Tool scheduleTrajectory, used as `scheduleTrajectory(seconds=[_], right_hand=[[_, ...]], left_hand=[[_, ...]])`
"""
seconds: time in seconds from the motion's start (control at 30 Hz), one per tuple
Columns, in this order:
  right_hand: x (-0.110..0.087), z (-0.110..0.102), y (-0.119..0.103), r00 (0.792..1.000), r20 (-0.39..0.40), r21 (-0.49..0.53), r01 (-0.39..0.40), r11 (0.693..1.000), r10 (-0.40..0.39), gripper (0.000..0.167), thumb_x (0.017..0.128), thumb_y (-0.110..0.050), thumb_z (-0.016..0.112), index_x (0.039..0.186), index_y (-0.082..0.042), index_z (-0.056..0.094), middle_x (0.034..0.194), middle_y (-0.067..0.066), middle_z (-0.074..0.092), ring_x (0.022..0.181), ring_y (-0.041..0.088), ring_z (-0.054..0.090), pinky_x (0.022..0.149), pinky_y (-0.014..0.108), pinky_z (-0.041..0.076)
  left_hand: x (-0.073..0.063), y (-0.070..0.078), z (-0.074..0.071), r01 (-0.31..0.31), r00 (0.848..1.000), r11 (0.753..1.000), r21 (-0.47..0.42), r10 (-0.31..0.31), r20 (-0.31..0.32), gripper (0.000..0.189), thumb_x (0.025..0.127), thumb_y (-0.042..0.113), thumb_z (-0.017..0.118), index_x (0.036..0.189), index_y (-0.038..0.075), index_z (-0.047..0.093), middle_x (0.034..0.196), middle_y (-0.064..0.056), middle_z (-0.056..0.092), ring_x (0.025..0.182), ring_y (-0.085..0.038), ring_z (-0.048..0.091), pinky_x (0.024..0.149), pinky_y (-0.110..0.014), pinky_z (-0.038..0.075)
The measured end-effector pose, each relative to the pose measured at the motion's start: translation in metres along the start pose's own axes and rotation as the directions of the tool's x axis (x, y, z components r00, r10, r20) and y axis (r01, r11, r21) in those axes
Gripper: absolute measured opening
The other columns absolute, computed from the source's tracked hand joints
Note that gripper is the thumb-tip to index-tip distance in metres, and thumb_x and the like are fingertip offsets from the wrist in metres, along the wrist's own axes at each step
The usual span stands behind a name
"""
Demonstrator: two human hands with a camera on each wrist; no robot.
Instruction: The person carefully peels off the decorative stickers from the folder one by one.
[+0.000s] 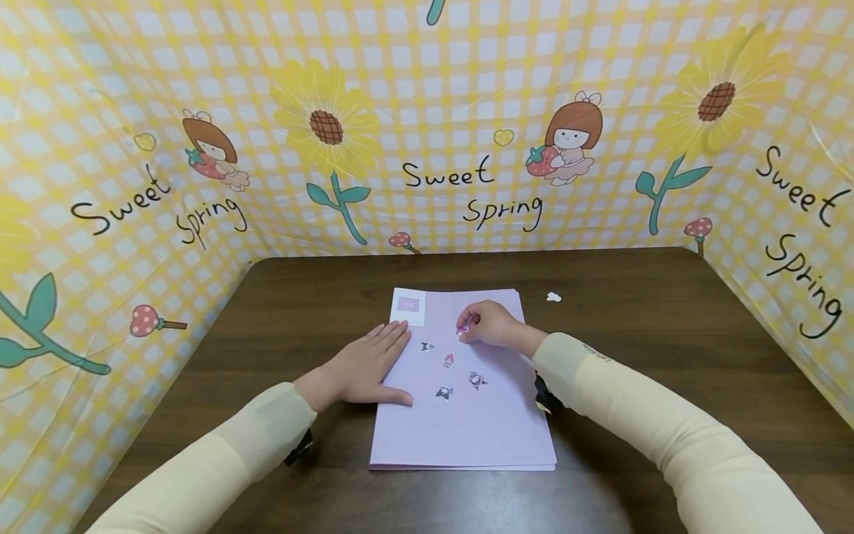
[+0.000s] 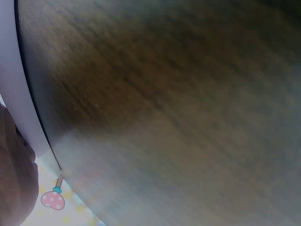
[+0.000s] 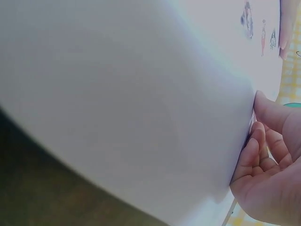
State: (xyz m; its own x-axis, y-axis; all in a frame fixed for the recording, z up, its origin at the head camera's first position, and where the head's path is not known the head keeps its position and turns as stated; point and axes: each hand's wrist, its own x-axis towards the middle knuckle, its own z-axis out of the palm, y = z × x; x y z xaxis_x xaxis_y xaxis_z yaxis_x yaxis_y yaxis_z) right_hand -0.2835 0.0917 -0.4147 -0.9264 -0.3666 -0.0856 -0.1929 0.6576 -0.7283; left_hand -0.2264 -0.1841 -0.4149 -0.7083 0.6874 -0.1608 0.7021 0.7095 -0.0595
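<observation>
A pale purple folder (image 1: pixel 460 437) lies on the table, with several small cartoon stickers on its cover, among them a dark one (image 1: pixel 444 391), a pink-hooded one (image 1: pixel 449 360) and a purple one (image 1: pixel 477 380). Flat on the folder's left edge, my left hand (image 1: pixel 373 363) presses down with fingers straight and thumb spread. Over the upper part of the cover, my right hand (image 1: pixel 494 324) pinches a small pink sticker (image 1: pixel 462 330) between thumb and fingers, at the cover's surface. The right wrist view shows that hand's curled fingers (image 3: pixel 254 150) against the cover; the sticker is mostly hidden there.
A white label (image 1: pixel 408 307) with a purple square sits at the folder's top left corner. Beyond the folder's upper right lies a small white scrap (image 1: pixel 553 297) on the dark wooden table (image 1: pixel 320 297). Yellow checked cloth (image 1: pixel 427 96) walls the table's back and sides.
</observation>
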Motion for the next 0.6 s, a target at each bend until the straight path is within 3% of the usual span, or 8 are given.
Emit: scheduleTrajectory(seconds=[0.6], right_hand=[[0.0000, -0.0008, 0.0011, 1.000, -0.006, -0.015, 0.028, 1.000, -0.028, 0.016, 0.079, -0.008, 0.081, 0.092, -0.005, 0.072, 0.068, 0.000, 0.053, 0.066, 0.012, 0.048, 0.065, 0.026, 0.038]], left_hand=[[-0.0009, 0.0006, -0.0007, -0.007, 1.000, 1.000, -0.011, 0.007, -0.011, 0.116, 0.078, 0.088, 0.029, 0.155, 0.002, 0.015, 0.161, -0.015, 0.008, 0.147, -0.027, 0.005, 0.117, -0.040, 0.008]])
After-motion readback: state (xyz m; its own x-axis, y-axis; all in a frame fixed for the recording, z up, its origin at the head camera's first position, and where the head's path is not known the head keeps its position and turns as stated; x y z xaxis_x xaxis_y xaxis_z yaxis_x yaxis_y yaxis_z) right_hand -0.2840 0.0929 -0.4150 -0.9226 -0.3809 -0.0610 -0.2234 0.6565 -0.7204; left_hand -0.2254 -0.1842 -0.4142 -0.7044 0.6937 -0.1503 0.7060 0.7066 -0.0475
